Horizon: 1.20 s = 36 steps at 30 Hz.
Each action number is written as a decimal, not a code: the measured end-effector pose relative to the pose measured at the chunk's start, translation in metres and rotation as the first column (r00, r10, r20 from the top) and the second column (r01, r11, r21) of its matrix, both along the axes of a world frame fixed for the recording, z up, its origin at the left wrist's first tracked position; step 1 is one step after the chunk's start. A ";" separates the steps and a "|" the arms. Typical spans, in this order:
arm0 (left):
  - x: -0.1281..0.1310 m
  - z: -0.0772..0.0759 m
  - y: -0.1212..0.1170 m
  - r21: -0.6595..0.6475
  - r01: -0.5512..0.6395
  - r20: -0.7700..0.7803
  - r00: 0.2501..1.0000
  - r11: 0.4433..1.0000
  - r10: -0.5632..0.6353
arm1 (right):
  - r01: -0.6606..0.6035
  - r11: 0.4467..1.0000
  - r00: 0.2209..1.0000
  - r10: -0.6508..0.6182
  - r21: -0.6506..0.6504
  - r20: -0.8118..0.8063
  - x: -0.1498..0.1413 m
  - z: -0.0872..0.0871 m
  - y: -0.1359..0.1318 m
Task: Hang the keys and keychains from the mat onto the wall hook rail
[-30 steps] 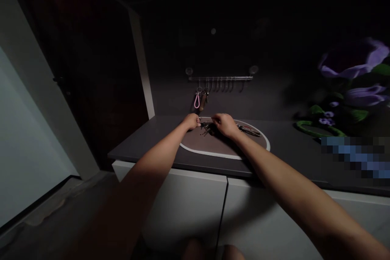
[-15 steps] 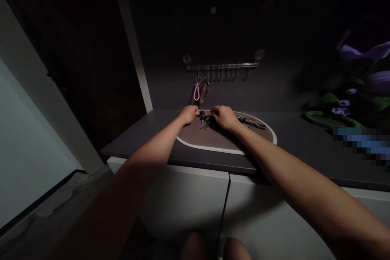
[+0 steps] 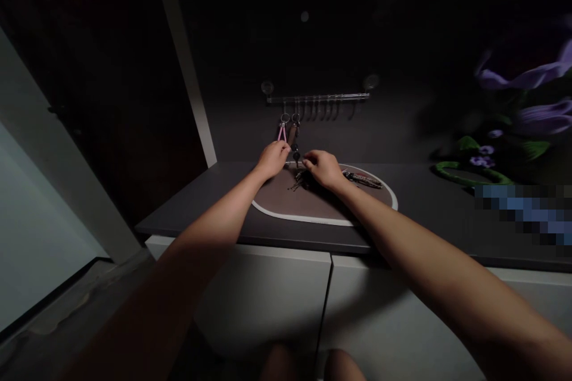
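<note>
1. Left hand (image 3: 273, 159): thumb and fingertips pinched together, apparently on a small bunch of dark, round-headed metal keys (image 3: 295, 156). The bunch hung over the far edge of the brown oval mat with a white rim (image 3: 308, 207). Exact grip point too dark to make out.

2. Right hand (image 3: 323, 169): low over the mat, fingers curled, thumb near the forefinger. Could not tell whether it gripped anything.

3. Loose metal keys (image 3: 295, 182) lay on the mat just left of the right hand; a patterned, strap-like key holder (image 3: 367, 180) lay on the mat to its right.

4. Behind: clear rail with small hooks (image 3: 318, 97) on the dark wall. From its left end hung a pink looped cord (image 3: 281, 132) and a brown elongated fob (image 3: 292, 134), each on a metal ring. Hooks further right looked bare.

5. Step in hand, my judgement: keys were being handled singly, this bunch held clear of those below.

6. A next move seemed to call for a firm pinch, the ring kept free, and care not to snag the hanging fob.
</note>
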<state>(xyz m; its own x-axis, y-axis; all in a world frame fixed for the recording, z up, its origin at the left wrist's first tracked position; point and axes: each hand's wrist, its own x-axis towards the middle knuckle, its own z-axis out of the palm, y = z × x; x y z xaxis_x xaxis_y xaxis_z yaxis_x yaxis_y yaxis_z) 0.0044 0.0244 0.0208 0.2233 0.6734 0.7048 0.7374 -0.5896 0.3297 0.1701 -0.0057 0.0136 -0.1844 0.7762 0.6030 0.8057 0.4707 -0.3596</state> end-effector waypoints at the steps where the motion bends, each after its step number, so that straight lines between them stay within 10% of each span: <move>1: 0.001 0.001 -0.002 -0.010 0.019 0.024 1.000 1.000 -0.019 | 0.002 1.000 0.999 -0.002 0.021 -0.033 0.000 0.000 0.000; 29: 0.008 0.004 -0.008 -0.249 0.350 0.561 0.812 0.903 -0.161 | -0.023 0.990 0.984 0.047 0.142 -0.173 0.000 0.003 0.002; 36: 0.007 0.002 -0.015 -0.469 0.405 0.519 0.845 0.785 -0.126 | -0.081 0.989 0.970 0.107 0.125 -0.216 -0.001 0.002 0.007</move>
<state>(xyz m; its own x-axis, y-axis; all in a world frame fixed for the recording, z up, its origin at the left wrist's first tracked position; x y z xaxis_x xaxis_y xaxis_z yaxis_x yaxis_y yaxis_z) 0.0113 0.0098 0.0231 0.2159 0.9281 0.3034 0.2694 -0.3553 0.8951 0.1693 0.0012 0.0154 -0.1047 0.6851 0.7209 0.6619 0.5890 -0.4636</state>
